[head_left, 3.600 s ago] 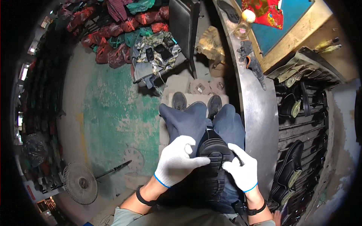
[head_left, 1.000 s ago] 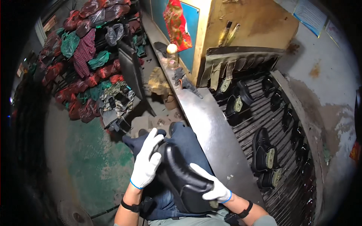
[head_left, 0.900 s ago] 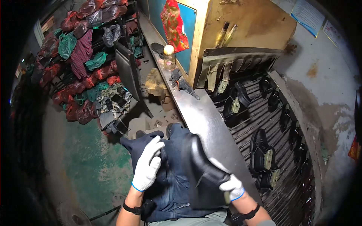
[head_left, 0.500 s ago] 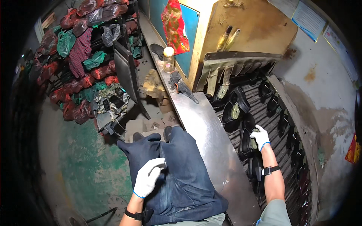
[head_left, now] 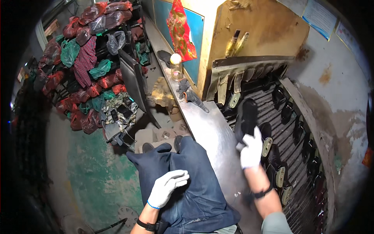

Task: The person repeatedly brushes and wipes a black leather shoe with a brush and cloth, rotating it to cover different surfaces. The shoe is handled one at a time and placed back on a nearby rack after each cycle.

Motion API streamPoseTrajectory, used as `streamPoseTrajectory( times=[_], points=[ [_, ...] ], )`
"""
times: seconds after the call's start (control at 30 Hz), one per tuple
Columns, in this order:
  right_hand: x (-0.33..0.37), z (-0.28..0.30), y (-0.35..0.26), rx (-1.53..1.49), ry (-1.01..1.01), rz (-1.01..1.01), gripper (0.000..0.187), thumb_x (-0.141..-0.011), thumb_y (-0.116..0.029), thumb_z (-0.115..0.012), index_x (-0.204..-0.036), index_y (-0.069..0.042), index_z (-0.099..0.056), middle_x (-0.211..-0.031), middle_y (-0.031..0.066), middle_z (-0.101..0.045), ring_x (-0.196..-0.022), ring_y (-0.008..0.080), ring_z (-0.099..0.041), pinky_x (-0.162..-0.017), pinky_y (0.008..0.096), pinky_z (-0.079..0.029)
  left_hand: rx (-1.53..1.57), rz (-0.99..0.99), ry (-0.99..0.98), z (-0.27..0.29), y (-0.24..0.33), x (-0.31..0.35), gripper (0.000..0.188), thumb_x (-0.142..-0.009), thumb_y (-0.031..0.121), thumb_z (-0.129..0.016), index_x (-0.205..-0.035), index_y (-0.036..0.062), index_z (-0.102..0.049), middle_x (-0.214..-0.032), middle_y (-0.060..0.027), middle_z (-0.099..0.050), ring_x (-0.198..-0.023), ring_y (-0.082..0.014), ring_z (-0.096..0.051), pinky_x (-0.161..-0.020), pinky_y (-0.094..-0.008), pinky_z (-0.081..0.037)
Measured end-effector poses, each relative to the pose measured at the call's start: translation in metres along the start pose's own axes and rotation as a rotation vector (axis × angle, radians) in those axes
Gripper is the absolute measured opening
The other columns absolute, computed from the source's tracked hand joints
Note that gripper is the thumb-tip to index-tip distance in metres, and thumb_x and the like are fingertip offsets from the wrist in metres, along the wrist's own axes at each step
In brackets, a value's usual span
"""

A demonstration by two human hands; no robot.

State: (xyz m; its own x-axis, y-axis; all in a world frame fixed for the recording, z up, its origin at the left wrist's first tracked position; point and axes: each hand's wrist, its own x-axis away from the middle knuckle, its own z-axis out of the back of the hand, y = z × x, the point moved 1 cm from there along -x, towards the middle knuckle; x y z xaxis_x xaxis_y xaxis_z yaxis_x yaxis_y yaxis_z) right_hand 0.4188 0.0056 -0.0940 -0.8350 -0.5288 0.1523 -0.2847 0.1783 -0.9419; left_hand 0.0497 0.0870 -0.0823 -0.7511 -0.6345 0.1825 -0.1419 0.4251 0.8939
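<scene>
My right hand (head_left: 251,151), in a white glove with a blue cuff, grips the near end of a black shoe (head_left: 247,116). The shoe is raised over the right edge of the metal ledge (head_left: 220,144), its far end pointing away from me. The fingers are a little blurred and partly hide the grip. Over my lap, my left hand (head_left: 169,188) wears a matching glove. Its fingers are stretched out, and nothing shows in them. More black shoes with pale green inserts (head_left: 280,176) stand on the slatted conveyor (head_left: 286,144) at the right.
Strips of cloth (head_left: 235,82) hang over the opening of a brown-sided machine (head_left: 265,35) ahead. A dark glove (head_left: 193,97), a glass jar (head_left: 176,67) and a dark shoe (head_left: 164,57) lie along the ledge. Bagged items (head_left: 91,91) fill racks at the left.
My right hand has lifted a shoe off the conveyor and moved left toward the ledge with it. My left hand has shifted slightly right, its fingers straighter.
</scene>
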Motion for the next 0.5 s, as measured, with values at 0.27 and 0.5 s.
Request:
streamPoseTrajectory(
  times=[0.27, 0.5],
  points=[
    [0.045, 0.04, 0.079, 0.561, -0.018, 0.248, 0.072, -0.09, -0.018, -0.082, -0.153, 0.001, -0.053, -0.134, 0.0138, -0.067, -0.117, 0.0263, -0.063, -0.104, 0.0368, -0.05, 0.537, 0.088, 0.044, -0.031, 0.009, -0.005, 0.081, -0.1, 0.032, -0.084, -0.164, 0.0007, -0.044, -0.158, -0.0189, -0.063, -0.142, -0.0358, -0.065, -0.122, -0.0544, -0.053],
    [-0.184, 0.077, 0.112, 0.484, 0.299, 0.131, 0.111, -0.074, -0.007, -0.096, -0.17, 0.002, -0.042, -0.15, 0.0211, -0.068, -0.134, 0.0349, -0.066, -0.115, 0.0414, -0.052, 0.018, -0.158, 0.21, -0.005, -0.028, 0.033, 0.102, -0.087, 0.032, -0.095, -0.168, -0.0015, -0.042, -0.161, -0.0138, -0.059, -0.146, -0.0268, -0.059, -0.125, -0.0419, -0.045]
  ],
)
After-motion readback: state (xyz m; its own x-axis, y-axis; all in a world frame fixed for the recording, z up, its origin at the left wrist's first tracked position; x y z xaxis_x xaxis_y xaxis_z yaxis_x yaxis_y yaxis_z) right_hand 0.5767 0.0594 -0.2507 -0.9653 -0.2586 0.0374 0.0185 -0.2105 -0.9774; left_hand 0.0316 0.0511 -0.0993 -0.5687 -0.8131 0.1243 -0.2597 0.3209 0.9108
